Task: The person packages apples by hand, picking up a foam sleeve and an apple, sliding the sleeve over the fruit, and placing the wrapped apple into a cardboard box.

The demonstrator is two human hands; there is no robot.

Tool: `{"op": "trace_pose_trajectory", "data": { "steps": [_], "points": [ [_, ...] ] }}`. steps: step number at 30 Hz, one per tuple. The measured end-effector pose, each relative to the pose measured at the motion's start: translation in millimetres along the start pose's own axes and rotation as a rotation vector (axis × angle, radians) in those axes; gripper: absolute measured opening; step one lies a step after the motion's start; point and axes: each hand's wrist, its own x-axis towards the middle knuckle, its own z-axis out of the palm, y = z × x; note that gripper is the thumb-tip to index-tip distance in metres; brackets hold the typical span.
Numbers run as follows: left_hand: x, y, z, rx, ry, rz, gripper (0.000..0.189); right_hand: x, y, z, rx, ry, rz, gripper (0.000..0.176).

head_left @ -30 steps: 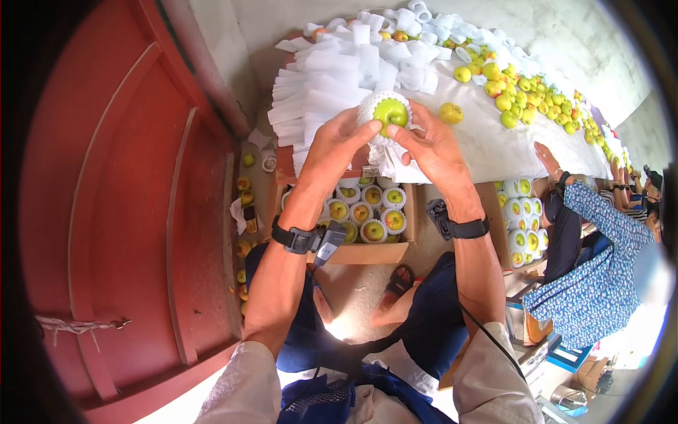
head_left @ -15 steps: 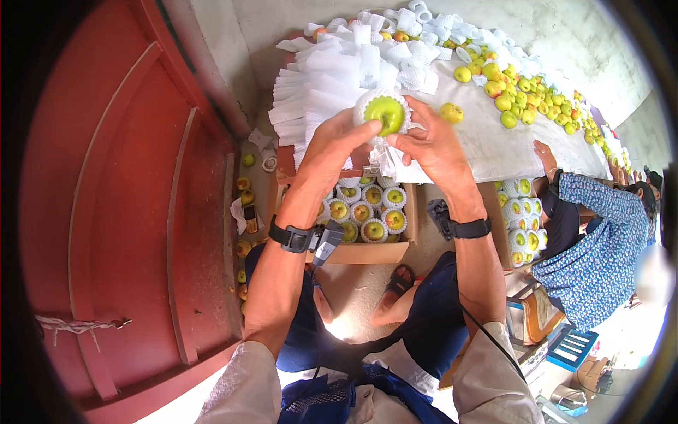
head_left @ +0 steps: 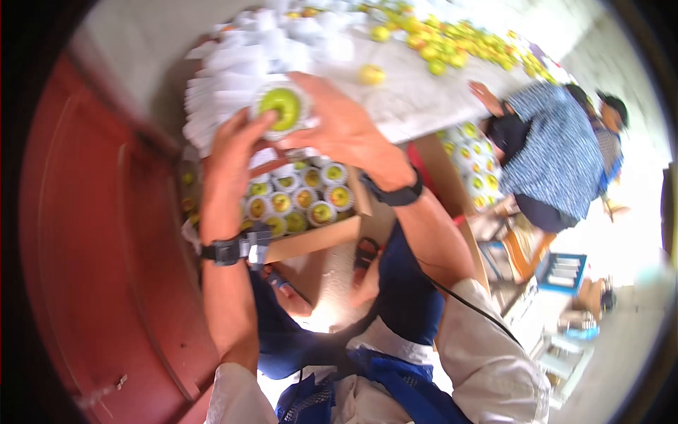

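Observation:
Between my two hands is a green apple [head_left: 284,107] in a white foam net, held up above an open cardboard box [head_left: 318,237]. My left hand [head_left: 233,147] grips its near left side, thumb pressed on the fruit. Around its right side curl the fingers of my right hand [head_left: 337,119]. Below, the box is filled with netted apples [head_left: 305,197], green with red patches, sitting in rows. Just beyond my hands lies a pile of white foam nets [head_left: 233,67] on the table's left end. The picture is blurred by motion.
Many loose apples [head_left: 452,42] lie along the back of the white-covered table [head_left: 417,99]; one single apple [head_left: 371,75] lies nearer. At right, a co-worker in a blue patterned top [head_left: 551,152] leans by another box of netted apples [head_left: 472,166]. A red door [head_left: 92,233] stands left.
The view has swung to the right, so things appear shifted left. The netted apple stays in both my hands. Another person has come into view behind the co-worker.

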Motion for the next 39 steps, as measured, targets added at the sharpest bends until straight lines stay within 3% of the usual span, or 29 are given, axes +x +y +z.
{"op": "trace_pose_trajectory", "data": {
  "steps": [2, 8, 12, 23, 25, 28, 31, 34, 36, 37, 39],
  "points": [
    [-8.0, 11.3, 12.2, 0.050, 0.036, -0.056, 0.037, 0.2, -12.8, -4.5, -0.104, -0.085, 0.079, 0.099],
    [-0.3, 5.1, 4.4, 0.179, 0.029, -0.191, 0.038, 2.3, -33.7, -1.8, -0.231, -0.249, 0.250, 0.100],
    [-2.0, 7.3, 8.1, 0.219, 0.020, -0.217, 0.035, 0.7, -29.4, 0.0, -0.241, -0.259, 0.238, 0.087],
    [-11.7, 11.2, 18.1, 0.299, 0.036, -0.207, 0.042, -4.5, -25.6, 7.3, -0.210, -0.202, 0.189, 0.068],
    [-12.1, 10.9, 16.6, 0.286, 0.005, -0.149, 0.044, -6.3, -23.8, 6.9, -0.182, -0.100, 0.187, 0.061],
    [-11.2, 6.9, 5.7, 0.236, -0.013, -0.092, 0.049, -3.7, -21.6, 0.4, -0.137, -0.127, 0.188, 0.063],
    [-3.5, 5.7, -8.8, 0.170, -0.033, -0.064, 0.055, -9.8, -11.9, -4.5, -0.102, -0.050, 0.063, 0.065],
    [-7.5, 9.8, -21.2, 0.164, 0.019, 0.021, 0.058, -17.3, -16.7, -11.9, -0.036, -0.191, 0.027, 0.066],
    [-11.1, 17.1, -29.4, 0.138, 0.201, 0.150, 0.046, -27.4, -26.9, -12.1, 0.014, -0.398, 0.058, 0.065],
    [-5.4, 15.7, -39.8, -0.145, 0.301, 0.136, 0.029, -34.5, -23.3, -6.2, 0.068, -0.475, 0.072, 0.066],
    [-5.3, 15.6, -68.2, -0.210, 0.285, 0.206, 0.031, -47.0, -25.3, 13.4, 0.061, -0.564, 0.107, 0.066]
  ]
}}
